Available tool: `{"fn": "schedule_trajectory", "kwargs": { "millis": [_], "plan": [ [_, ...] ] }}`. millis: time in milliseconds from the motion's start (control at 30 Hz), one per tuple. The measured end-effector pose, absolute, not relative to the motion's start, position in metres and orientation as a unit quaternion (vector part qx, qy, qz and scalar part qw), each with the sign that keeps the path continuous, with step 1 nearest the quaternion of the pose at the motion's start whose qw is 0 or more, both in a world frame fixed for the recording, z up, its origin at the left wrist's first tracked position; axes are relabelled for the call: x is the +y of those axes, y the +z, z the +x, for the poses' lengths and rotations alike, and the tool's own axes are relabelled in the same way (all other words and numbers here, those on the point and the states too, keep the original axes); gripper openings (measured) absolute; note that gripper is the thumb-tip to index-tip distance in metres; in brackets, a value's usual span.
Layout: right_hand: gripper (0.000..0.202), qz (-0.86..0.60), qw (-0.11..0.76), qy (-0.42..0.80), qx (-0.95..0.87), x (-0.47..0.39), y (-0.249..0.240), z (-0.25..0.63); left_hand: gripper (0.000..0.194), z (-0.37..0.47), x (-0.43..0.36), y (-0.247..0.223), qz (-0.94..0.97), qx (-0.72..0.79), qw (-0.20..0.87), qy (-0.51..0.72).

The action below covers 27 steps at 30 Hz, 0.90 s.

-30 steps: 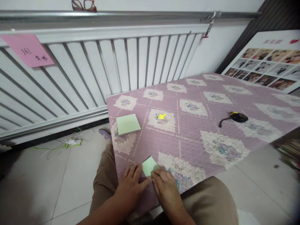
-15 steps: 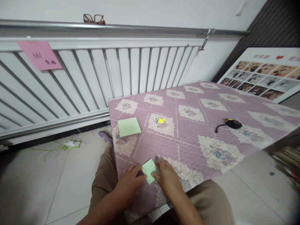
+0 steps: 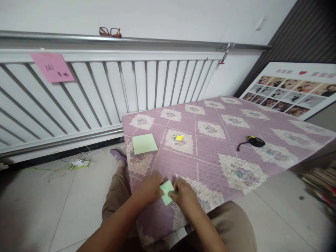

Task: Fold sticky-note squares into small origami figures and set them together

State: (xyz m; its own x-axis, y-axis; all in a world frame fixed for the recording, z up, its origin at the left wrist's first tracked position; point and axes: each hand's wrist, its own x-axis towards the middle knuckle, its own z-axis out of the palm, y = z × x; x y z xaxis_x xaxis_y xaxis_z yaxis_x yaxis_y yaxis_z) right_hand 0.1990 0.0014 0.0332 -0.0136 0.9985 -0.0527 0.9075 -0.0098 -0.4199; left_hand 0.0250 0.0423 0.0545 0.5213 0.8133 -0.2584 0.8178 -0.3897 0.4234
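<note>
A small folded square of light green paper (image 3: pixel 167 190) sits near the front edge of the table, turned like a diamond. My left hand (image 3: pixel 152 189) pinches its left corner, thumb on top. On the other side my right hand (image 3: pixel 184 191) grips the right corner with thumb and curled fingers. Beyond them lies a pad of pale green paper squares (image 3: pixel 144 144). A small yellow folded paper piece (image 3: pixel 179 138) rests right of the pad.
A purple floral cloth covers the table (image 3: pixel 181 164). On its right lies a black object with a yellow part (image 3: pixel 256 141) and a strap. Behind are a white radiator (image 3: pixel 147 84), glasses (image 3: pixel 110 32) on a pipe and a photo board (image 3: pixel 286 92). A power strip (image 3: pixel 80 163) lies on the floor.
Both hands have gone from fingers lying flatter beside the green paper to pinching its left and right corners. The view has shifted slightly.
</note>
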Motion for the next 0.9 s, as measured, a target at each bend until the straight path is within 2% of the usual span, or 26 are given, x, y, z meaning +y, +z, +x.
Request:
{"fn": "schedule_trajectory", "kwargs": {
  "millis": [267, 467, 633, 767, 900],
  "plan": [
    [0.015, -0.682, 0.139, 0.179, -0.695, 0.001, 0.033, 0.199, 0.012, 0.027, 0.046, 0.055, 0.843, 0.464, 0.272, -0.003],
    [0.007, -0.653, 0.128, 0.201, -0.719, 0.005, 0.037, 0.203, 0.01, 0.025, 0.046, 0.047, 0.837, 0.456, 0.303, 0.028],
    [0.008, -0.616, 0.142, 0.198, -0.749, 0.004, 0.046, 0.206, 0.007, 0.02, 0.046, 0.049, 0.836, 0.447, 0.311, 0.064],
    [0.008, -0.598, 0.168, 0.164, -0.767, 0.001, 0.056, 0.207, 0.009, 0.016, 0.036, 0.057, 0.841, 0.456, 0.271, 0.104],
    [0.015, -0.558, 0.189, 0.067, -0.806, -0.009, 0.054, 0.206, 0.012, 0.012, 0.019, 0.046, 0.884, 0.426, 0.129, 0.139]
  ]
}}
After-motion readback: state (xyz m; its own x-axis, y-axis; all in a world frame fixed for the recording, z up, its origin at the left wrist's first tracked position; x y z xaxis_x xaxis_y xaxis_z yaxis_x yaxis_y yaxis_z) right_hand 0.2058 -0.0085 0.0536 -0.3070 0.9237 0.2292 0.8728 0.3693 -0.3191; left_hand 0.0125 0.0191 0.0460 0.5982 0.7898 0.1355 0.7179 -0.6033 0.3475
